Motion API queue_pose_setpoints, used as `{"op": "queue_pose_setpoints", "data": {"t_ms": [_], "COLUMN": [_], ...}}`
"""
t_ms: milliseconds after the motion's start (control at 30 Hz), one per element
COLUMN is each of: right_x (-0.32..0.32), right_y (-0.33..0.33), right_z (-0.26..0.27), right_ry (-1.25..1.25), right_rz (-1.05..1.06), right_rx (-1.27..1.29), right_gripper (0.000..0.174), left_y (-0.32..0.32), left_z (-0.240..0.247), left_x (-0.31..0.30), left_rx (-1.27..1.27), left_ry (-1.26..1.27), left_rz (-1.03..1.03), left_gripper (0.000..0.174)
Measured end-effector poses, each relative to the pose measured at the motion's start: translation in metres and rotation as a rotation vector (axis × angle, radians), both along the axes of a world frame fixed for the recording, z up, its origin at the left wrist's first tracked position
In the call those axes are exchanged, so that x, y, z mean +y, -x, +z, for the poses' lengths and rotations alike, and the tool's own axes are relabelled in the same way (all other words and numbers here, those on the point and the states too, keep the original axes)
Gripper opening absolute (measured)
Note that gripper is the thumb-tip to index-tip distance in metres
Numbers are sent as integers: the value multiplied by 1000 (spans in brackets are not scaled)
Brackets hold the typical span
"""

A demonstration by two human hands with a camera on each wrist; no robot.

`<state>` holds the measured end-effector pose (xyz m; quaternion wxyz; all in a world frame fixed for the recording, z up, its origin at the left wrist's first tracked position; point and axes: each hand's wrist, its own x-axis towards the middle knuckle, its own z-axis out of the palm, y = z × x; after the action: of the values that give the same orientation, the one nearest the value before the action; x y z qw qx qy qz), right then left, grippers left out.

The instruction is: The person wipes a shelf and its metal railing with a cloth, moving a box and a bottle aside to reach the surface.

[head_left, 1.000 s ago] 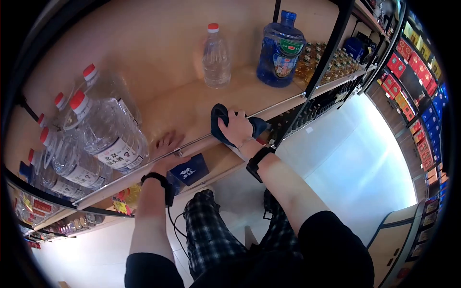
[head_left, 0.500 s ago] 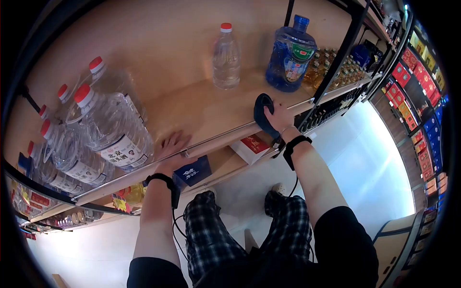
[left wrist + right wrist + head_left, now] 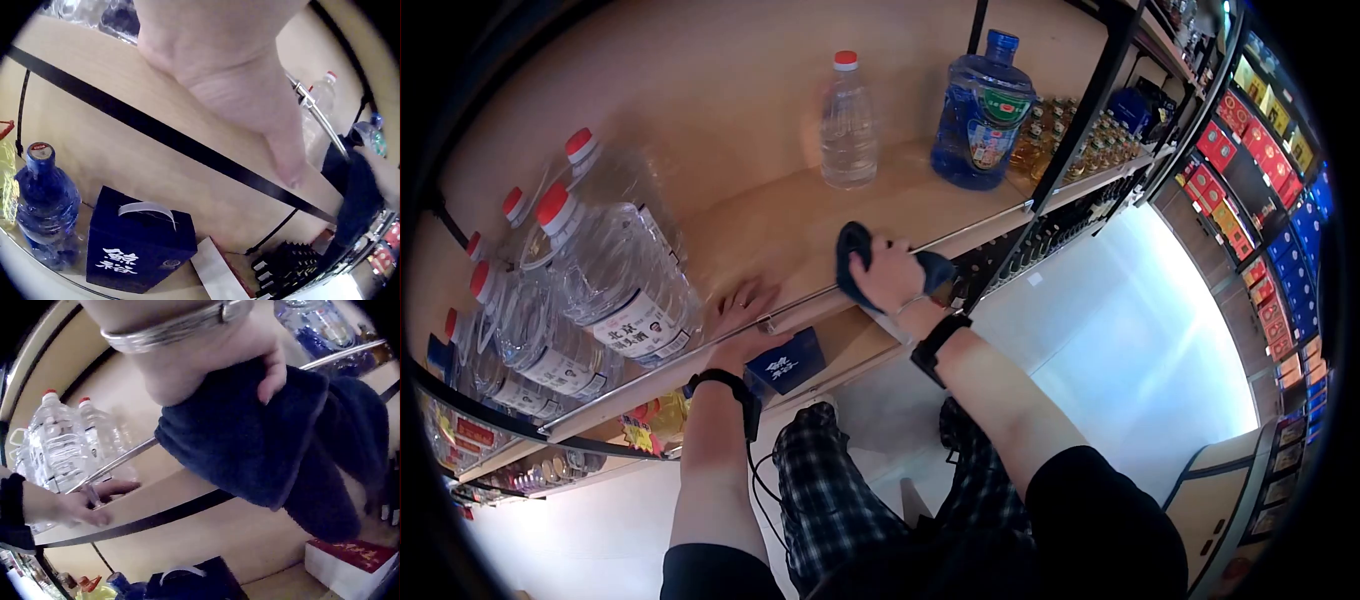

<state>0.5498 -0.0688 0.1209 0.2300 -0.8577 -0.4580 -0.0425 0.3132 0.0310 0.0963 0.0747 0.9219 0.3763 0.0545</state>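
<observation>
My right hand [image 3: 890,278] holds a dark blue cloth [image 3: 853,250] at the front edge of the wooden shelf [image 3: 790,225]. In the right wrist view the folded cloth [image 3: 250,437] drapes over the metal rail [image 3: 128,456] and hangs down in front of the edge. My left hand [image 3: 745,305] rests on the same edge to the left, its fingers lying on the board and its thumb [image 3: 287,156] in front. Beside it stand large clear jugs [image 3: 615,290] with red caps. A clear bottle [image 3: 849,135] with a red cap stands behind the cloth.
A big blue bottle [image 3: 982,120] and rows of small amber bottles [image 3: 1090,135] stand to the right, around a black upright post [image 3: 1075,130]. On the lower shelf sit a dark blue gift box [image 3: 137,244], a blue bottle [image 3: 47,200] and a white-and-red box [image 3: 353,562].
My right hand slid the cloth right along the shelf edge, then back left to about where it was. The left hand has stayed on the edge.
</observation>
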Motion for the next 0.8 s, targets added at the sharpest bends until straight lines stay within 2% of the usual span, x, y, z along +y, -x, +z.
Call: {"op": "queue_pose_setpoints", "data": {"t_ms": [133,300,633,733,800], "right_x": [3,-9,-24,-27,-25], "right_y": [30,12,-77,-107,-110], "right_z": [0,6,4,-9,-10], "right_ry": [-37,11,105,-30,1], "right_rz": [123,274,104,75,34], "right_rx": [17,73,-32,-113,-125], "right_gripper": [48,51,54,52,50], "left_y": [0,-1,1,1,2], "left_z": [-1,-4,-10,-10,-7], "left_x": [1,1,3,3,3], "left_rx": [-11,53,7,-1,-17], "left_ry": [-9,-64,-22,-5,20], "left_rz": [-16,-6,10,3,8], "left_gripper": [89,89,88,88,88]}}
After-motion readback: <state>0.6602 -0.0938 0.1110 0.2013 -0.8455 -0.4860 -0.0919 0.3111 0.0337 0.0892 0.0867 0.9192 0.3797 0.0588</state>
